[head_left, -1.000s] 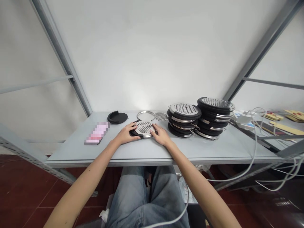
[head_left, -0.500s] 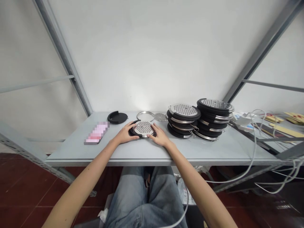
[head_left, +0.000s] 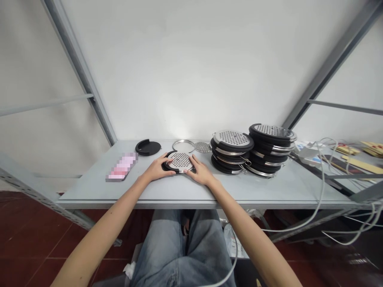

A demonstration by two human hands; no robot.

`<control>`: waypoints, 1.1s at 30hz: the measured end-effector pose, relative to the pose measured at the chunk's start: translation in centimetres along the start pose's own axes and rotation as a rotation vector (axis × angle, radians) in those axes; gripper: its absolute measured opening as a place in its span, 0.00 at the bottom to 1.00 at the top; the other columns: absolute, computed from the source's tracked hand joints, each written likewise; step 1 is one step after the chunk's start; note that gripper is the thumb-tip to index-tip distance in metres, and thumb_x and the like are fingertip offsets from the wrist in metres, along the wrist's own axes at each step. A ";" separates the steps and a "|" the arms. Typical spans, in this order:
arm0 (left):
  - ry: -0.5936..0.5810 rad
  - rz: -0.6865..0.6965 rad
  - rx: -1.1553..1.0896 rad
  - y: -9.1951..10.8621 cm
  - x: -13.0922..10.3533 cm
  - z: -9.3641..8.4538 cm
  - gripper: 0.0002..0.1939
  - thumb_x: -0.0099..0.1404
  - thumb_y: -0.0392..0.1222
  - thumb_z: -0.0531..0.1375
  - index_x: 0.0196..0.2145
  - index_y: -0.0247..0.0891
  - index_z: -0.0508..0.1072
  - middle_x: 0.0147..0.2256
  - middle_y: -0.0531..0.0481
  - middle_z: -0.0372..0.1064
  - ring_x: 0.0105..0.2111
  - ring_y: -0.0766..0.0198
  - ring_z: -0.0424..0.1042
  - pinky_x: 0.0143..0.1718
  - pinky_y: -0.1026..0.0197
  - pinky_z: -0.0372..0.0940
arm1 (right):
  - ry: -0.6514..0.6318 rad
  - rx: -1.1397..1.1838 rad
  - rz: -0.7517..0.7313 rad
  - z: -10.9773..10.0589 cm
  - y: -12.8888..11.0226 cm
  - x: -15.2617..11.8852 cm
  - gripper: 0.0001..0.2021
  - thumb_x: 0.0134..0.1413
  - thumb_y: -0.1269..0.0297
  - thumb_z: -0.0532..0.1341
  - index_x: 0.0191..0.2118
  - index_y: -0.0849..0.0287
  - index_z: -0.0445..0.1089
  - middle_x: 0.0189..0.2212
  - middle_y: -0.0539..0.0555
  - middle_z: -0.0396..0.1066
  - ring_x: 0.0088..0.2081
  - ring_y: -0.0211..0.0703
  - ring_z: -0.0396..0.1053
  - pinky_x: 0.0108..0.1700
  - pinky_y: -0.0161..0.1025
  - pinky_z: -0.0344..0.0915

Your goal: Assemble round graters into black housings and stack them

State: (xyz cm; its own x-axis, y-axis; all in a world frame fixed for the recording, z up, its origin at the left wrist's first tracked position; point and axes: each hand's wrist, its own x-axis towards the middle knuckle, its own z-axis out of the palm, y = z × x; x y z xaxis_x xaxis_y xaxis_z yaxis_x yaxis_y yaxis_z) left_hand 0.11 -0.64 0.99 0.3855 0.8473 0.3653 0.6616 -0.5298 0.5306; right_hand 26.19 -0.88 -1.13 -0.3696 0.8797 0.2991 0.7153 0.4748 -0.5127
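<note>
From the head view, the left hand (head_left: 156, 168) and the right hand (head_left: 201, 170) have hold of a round perforated piece (head_left: 180, 160) between them, on the near middle of the bench (head_left: 254, 189). The piece has a metal face full of small holes and a black rim on its left. The left hand is half open, its thumb along the near left edge and its fingers over the far left side. The right hand is spread a little wider, thumb at the near edge, fingertips at the right side of the face.

Just beyond the piece lies a thin metal ring (head_left: 183, 140), with a loose perforated disc (head_left: 202, 147) just beside it on the right. Farther left sits a black round holder (head_left: 151, 148), its raised wall on the left; nearer and left of that is a blurred-out pink and grey slab (head_left: 122, 167). Right of the hands rise two stacks side by side, the left stack (head_left: 231, 151) lower than the right stack (head_left: 271, 153), both of black-rimmed pieces with perforated tops.
</note>
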 end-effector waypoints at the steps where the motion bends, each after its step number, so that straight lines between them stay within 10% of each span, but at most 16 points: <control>1: -0.002 0.005 0.003 0.0 0.0 0.0 0.39 0.49 0.63 0.67 0.54 0.37 0.72 0.62 0.37 0.57 0.63 0.44 0.55 0.63 0.47 0.53 | 0.009 0.010 0.005 0.0 0.1 0.0 0.44 0.54 0.38 0.56 0.68 0.60 0.47 0.68 0.64 0.44 0.66 0.62 0.49 0.64 0.55 0.50; 16: -0.090 0.052 0.077 -0.1 -0.3 0.0 0.39 0.58 0.62 0.61 0.62 0.42 0.63 0.67 0.42 0.47 0.64 0.45 0.52 0.64 0.45 0.51 | 0.093 0.116 -0.044 0.2 1.2 0.2 0.42 0.48 0.42 0.63 0.64 0.64 0.57 0.62 0.66 0.59 0.65 0.59 0.51 0.64 0.55 0.52; 33: -0.089 0.031 0.060 -0.1 -0.2 0.0 0.36 0.56 0.65 0.61 0.58 0.45 0.68 0.67 0.44 0.47 0.64 0.44 0.53 0.64 0.45 0.51 | 0.089 0.000 -0.001 -0.3 0.0 0.0 0.40 0.51 0.48 0.62 0.65 0.66 0.56 0.65 0.68 0.52 0.67 0.60 0.46 0.66 0.56 0.47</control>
State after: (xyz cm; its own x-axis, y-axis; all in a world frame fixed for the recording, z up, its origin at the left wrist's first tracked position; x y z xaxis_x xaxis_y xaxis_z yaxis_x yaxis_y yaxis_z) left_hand -0.02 -0.72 0.82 0.4607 0.8317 0.3100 0.6846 -0.5552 0.4722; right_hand 26.35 -0.90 -0.88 -0.3163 0.8735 0.3700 0.7150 0.4758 -0.5122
